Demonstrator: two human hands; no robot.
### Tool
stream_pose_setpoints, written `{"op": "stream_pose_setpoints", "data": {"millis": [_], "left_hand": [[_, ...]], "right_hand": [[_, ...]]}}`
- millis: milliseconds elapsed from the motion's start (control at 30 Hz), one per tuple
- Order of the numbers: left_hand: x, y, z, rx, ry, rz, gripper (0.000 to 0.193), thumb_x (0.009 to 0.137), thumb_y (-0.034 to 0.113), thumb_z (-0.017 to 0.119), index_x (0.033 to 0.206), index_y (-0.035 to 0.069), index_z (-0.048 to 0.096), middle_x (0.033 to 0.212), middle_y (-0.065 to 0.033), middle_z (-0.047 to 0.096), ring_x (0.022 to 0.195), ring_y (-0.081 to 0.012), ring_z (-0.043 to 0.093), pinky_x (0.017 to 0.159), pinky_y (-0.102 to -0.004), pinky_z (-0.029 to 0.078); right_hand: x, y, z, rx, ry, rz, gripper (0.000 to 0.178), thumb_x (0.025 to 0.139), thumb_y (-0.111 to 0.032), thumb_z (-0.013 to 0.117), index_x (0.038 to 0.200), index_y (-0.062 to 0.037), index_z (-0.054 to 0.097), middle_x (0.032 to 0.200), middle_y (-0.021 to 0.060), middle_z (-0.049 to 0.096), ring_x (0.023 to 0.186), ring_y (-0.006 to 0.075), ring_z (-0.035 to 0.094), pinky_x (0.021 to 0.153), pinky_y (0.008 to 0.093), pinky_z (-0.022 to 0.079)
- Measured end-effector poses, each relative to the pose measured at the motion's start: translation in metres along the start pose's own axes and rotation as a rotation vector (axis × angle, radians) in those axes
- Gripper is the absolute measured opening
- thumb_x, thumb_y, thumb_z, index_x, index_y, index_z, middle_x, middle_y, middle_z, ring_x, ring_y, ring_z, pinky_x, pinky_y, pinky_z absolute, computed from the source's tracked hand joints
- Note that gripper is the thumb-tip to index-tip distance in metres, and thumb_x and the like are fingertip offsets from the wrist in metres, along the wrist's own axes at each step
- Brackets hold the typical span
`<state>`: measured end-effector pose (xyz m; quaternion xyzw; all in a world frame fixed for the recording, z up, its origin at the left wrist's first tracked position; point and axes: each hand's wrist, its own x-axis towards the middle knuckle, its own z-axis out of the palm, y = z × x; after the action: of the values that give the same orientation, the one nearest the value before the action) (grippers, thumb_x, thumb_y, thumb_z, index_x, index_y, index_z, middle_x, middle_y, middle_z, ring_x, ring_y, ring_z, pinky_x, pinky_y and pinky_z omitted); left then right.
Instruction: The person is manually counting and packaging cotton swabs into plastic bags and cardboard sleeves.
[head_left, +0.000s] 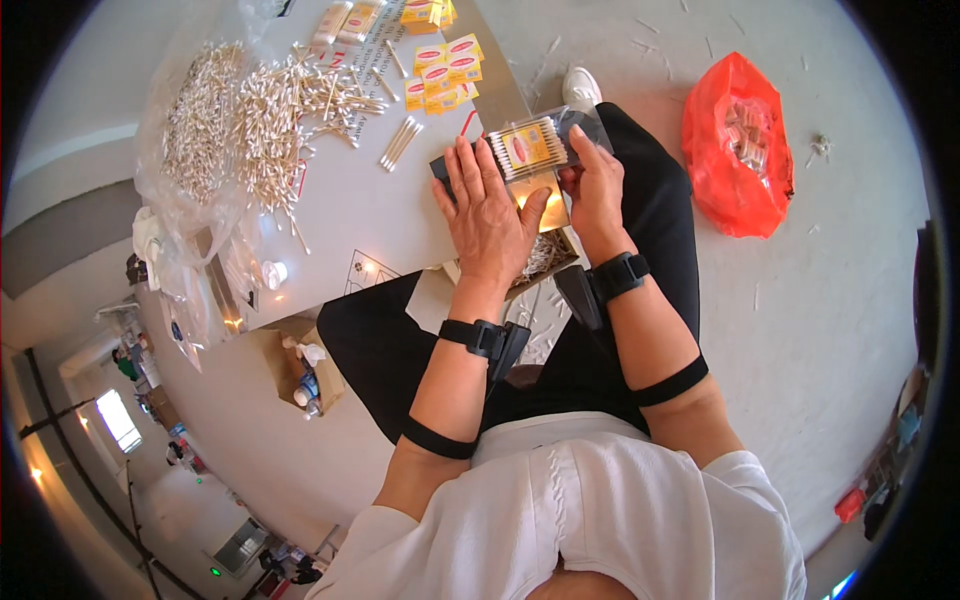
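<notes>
A clear-wrapped pack of cotton swabs (499,150) with a yellow label card (530,146) lies over the table's right edge, between my hands. My right hand (598,195) pinches the clear plastic at the pack's right end between thumb and fingers. Flat on the left end of the pack and a dark strip beneath it, my left hand (484,215) has its fingers stretched out and its thumb apart. A few loose cotton swabs (401,144) lie left of that hand. Several yellow cards (450,68) are spread just beyond it.
A large heap of cotton swabs (275,120) spills from a clear bag (180,215) on the table (350,215). Wrapped packs (350,20) lie at the back. An open box of swabs (548,258) stands below my hands. On the floor are a red bag (760,195) and a cardboard box (280,365).
</notes>
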<state>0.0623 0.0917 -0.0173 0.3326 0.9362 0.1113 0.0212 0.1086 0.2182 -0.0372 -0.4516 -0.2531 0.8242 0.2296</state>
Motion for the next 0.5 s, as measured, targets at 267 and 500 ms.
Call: {"op": "stream_pose_setpoints", "data": {"millis": [267, 500], "left_hand": [[-0.001, 0.001, 0.0, -0.017, -0.018, 0.019, 0.094, 0.089, 0.058, 0.054, 0.151, -0.004, 0.019, 0.158, -0.0233, 0.016, 0.148, -0.037, 0.01, 0.115, -0.0597, 0.008], [-0.015, -0.04, -0.006, -0.157, 0.265, 0.028, 0.073, 0.089, 0.035, 0.063, 0.144, -0.002, 0.032, 0.149, -0.0228, 0.034, 0.139, -0.0414, 0.029, 0.111, -0.0558, 0.023]], "right_hand": [[-0.001, 0.008, -0.011, -0.08, -0.074, -0.067, 0.023, 0.09, -0.022, 0.07, 0.074, -0.0067, 0.062, 0.066, -0.0024, 0.056, 0.054, 0.0045, 0.044, 0.05, 0.0194, 0.036], [-0.015, 0.009, -0.018, -0.099, 0.081, -0.355, 0.023, 0.094, -0.025, 0.066, 0.079, -0.0105, 0.056, 0.068, -0.0053, 0.05, 0.056, 0.0026, 0.04, 0.05, 0.0184, 0.031]]}}
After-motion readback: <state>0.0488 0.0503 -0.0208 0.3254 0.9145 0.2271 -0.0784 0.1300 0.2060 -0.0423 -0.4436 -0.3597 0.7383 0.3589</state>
